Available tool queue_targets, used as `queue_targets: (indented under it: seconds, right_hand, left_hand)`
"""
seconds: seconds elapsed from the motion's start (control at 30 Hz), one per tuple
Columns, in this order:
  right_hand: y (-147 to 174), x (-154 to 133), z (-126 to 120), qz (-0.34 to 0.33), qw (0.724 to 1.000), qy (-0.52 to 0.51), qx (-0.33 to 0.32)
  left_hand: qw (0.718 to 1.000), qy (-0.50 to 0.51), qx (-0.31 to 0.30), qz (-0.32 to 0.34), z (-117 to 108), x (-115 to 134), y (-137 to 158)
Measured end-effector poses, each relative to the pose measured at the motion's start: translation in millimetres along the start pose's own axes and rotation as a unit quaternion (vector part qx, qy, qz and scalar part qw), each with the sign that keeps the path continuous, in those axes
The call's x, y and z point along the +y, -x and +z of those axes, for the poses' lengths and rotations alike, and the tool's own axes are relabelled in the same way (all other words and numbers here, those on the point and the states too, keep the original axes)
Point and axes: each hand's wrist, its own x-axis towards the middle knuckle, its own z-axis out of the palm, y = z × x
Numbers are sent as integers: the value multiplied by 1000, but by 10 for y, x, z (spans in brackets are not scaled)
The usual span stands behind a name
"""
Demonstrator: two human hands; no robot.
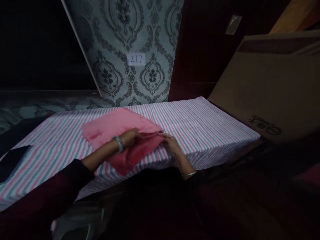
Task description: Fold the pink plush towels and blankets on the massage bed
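Observation:
A folded pink cloth (120,121) lies on the striped tablecloth, its nearer part hanging down over the table's front edge; whether it is a garment I cannot make out. My left hand (129,137), with a pale bangle at the wrist, is closed on the upper layer near the middle of the front fold, the fingertips partly hidden by fabric. At the right corner of the cloth, my right hand (170,143) pinches the layered edge between thumb and fingers. A darker pink inner side shows below and between the two hands.
The striped tablecloth (185,123) covers a long table against a patterned wall. Right of it stands a large cardboard box (275,86). A dark screen (45,46) is at the left, dark fabric (15,163) lies on the table's left end, and a stool (80,216) is below.

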Motion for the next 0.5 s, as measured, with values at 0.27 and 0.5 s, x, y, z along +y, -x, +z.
queue_targets:
  seconds: [0.27, 0.5]
  right_hand:
    - [-45, -77, 85, -101, 992, 68, -19]
    - [-132, -196, 94, -155, 977, 133, -63]
  left_hand:
    - [996, 70, 43, -19, 19, -233, 13]
    - [991, 118, 69, 3, 82, -360, -18]
